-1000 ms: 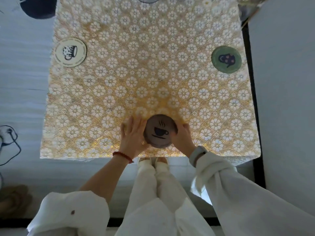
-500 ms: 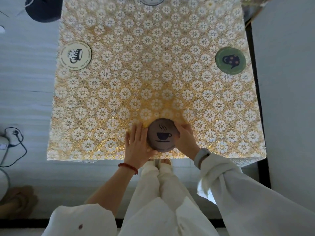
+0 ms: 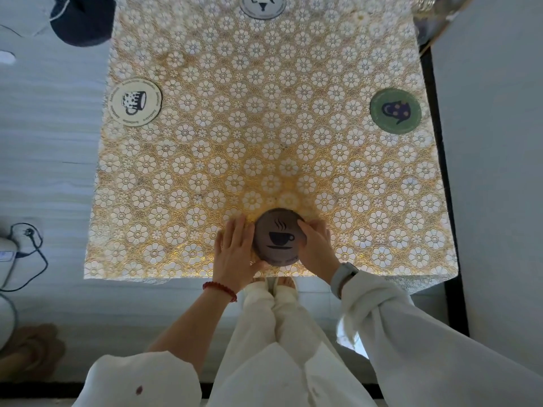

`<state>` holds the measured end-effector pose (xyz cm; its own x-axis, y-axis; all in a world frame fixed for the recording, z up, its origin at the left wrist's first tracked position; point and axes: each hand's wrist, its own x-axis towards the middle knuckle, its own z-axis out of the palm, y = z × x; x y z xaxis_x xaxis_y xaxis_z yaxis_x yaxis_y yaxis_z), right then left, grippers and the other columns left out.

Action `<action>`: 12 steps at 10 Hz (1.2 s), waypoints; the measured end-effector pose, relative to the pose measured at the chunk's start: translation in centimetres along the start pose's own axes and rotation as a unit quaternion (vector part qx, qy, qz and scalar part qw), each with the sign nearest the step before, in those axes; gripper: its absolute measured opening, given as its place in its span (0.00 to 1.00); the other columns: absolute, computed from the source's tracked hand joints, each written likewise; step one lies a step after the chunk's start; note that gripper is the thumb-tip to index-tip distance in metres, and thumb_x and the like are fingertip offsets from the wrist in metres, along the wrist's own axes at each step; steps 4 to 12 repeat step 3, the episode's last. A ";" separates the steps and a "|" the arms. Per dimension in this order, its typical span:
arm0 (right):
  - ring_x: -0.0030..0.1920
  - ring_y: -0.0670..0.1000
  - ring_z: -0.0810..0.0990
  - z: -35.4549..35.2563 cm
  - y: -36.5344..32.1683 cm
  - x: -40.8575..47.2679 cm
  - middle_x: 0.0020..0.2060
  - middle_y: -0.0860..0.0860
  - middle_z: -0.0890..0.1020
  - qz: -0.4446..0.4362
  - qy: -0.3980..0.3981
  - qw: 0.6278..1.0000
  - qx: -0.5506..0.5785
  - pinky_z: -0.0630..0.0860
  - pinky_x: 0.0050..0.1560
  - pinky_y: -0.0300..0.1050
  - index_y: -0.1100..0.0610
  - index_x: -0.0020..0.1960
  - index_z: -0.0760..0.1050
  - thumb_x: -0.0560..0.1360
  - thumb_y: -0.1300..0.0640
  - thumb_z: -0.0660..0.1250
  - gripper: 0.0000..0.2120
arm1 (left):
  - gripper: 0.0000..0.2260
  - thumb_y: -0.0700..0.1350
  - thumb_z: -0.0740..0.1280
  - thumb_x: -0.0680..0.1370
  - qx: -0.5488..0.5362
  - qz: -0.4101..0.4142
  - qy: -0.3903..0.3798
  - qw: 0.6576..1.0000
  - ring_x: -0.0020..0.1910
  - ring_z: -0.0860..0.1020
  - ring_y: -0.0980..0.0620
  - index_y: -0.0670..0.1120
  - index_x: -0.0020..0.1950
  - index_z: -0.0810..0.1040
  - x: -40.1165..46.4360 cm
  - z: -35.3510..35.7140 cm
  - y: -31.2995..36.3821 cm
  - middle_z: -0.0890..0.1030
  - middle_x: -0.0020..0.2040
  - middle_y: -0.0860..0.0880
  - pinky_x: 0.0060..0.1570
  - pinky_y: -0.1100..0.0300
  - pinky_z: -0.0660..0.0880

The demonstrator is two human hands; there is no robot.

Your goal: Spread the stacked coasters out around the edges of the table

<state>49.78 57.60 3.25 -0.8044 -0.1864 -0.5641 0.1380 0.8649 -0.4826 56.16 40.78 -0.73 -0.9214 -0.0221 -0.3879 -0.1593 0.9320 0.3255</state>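
Head cam – brown coaster, steaming-cup print

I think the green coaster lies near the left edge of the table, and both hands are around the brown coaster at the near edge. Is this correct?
Not quite. The head view shows the green coaster near the right edge; the cream one is at the left. The left hand and right hand do flank the brown coaster at the near edge of the table.

- Table under a gold cloth with white flowers.
- White coaster at its left edge.
- Green coaster at the right edge.
- Grey coaster at the far edge.
- Brown coaster near the front edge.
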 end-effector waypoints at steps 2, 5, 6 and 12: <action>0.58 0.63 0.64 0.2 0.3 -0.1 0.63 0.61 0.64 -0.010 -0.006 1.000 -0.003 0.63 0.65 0.55 0.61 0.68 0.63 0.76 0.63 0.55 0.21 | 0.39 0.58 0.66 0.71 0.002 -0.006 -0.010 1.000 0.75 0.44 0.42 0.46 0.74 0.49 0.0 -0.3 -0.1 0.47 0.77 0.44 0.73 0.45 0.45; 0.61 0.62 0.67 -0.8 0.1 0.2 0.64 0.59 0.66 0.005 -0.018 1.000 -0.006 0.67 0.63 0.56 0.59 0.66 0.65 0.75 0.63 0.56 0.20 | 0.38 0.58 0.66 0.72 -0.007 -0.016 -0.014 1.000 0.75 0.45 0.42 0.47 0.74 0.50 -0.2 -0.6 0.1 0.47 0.77 0.45 0.72 0.42 0.46; 0.61 0.62 0.67 -0.8 0.1 0.2 0.64 0.59 0.66 0.005 -0.018 1.000 -0.006 0.67 0.63 0.56 0.59 0.66 0.65 0.75 0.63 0.56 0.20 | 0.38 0.58 0.66 0.72 -0.007 -0.016 -0.014 1.000 0.75 0.45 0.42 0.47 0.74 0.50 -0.2 -0.6 0.1 0.47 0.77 0.45 0.72 0.42 0.46; 0.61 0.62 0.67 -0.8 0.1 0.2 0.64 0.59 0.66 0.005 -0.018 1.000 -0.006 0.67 0.63 0.56 0.59 0.66 0.65 0.75 0.63 0.56 0.20 | 0.38 0.58 0.66 0.72 -0.007 -0.016 -0.014 1.000 0.75 0.45 0.42 0.47 0.74 0.50 -0.2 -0.6 0.1 0.47 0.77 0.45 0.72 0.42 0.46</action>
